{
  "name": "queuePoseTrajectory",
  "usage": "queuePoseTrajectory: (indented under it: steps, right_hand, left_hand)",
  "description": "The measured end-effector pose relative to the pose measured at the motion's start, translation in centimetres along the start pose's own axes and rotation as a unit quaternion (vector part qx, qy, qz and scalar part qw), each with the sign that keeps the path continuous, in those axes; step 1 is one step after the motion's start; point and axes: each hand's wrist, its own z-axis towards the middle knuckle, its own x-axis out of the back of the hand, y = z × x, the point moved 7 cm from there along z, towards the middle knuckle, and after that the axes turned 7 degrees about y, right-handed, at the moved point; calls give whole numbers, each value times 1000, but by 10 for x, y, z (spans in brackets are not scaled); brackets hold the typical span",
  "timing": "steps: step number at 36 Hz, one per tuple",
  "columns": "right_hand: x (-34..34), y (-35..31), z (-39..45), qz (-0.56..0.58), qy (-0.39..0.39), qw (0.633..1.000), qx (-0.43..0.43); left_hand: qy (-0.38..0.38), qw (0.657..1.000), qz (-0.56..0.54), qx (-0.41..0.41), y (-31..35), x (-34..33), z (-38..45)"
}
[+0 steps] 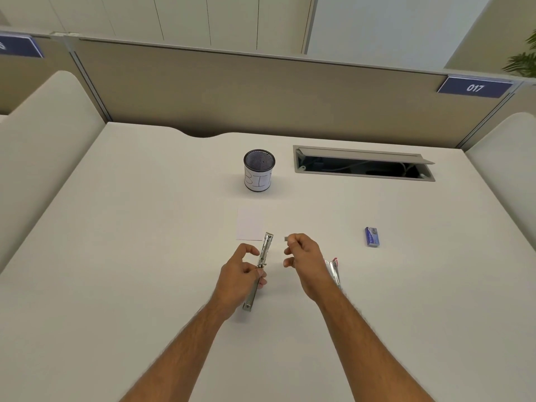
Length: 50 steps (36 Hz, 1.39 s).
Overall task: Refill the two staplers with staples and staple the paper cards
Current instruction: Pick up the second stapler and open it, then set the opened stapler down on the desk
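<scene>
On the counter (145, 256), lines as we are seeing them:

Left hand (240, 274): we are seeing it gripping an opened silver stapler (261, 265) around its middle, fingers and thumb curling round the metal, index finger lifting off loosely.
Silver stapler: it is lying unfolded in a long line, far end pointing toward the paper card (250, 223), near end sticking out below the palm, just above the counter.
Right hand (304, 256): we are seeing it pinching a small strip of staples (286, 238) between thumb and forefinger, other fingers curling in; it is hovering just beside the stapler's far end, not touching it.
Second stapler (333, 271): it is lying on the counter behind the right wrist, partly hiding, a red tip showing.
Paper card: it is lying flat, white on white, edges hard to make out.
Staple box (372, 236): blue, sitting well apart to the right.
Mesh cup (259, 171): it is standing upright beyond the card, wearing a white handwritten label.
Cable hatch (364, 163): lid propping open at the back right.
</scene>
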Motion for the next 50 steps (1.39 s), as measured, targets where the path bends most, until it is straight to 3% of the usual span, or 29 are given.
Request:
queuePoseTrajectory:
  steps: [6,10,17,21,24,29,34,38,42,50]
  right_hand:
    - [-1,3,-2,17,-9,1000,-21]
    - [-4,8,-3,133,-30,989,-52]
    - [-9,10,-12,348,-123,924,-100]
    - [-6,14,-11,430,-111,886,-135]
    - [-6,18,-7,443,-91,878,-154]
    - [-7,27,-2,366,-47,910,-187]
    - [0,28,-1,47,-4,985,-168]
    - [9,23,4,-148,22,979,-139]
    - [9,14,9,-189,42,975,-106]
    - [8,9,16,-161,47,982,-87]
  left_hand:
    - [-16,999,39,-14,-4,-3,-3]
    - [-19,998,54,-16,-10,-3,1]
    - [3,991,118,-58,-15,1,7]
    - [11,992,115,-53,-21,4,9]
    - [8,990,130,-59,-23,6,12]
    - [18,984,162,-72,-26,9,20]
    - [31,977,194,-81,-26,13,26]
    - [39,969,225,-94,-23,13,30]
    - [36,956,266,-121,-18,13,30]
    - [29,928,334,-161,-14,12,28]
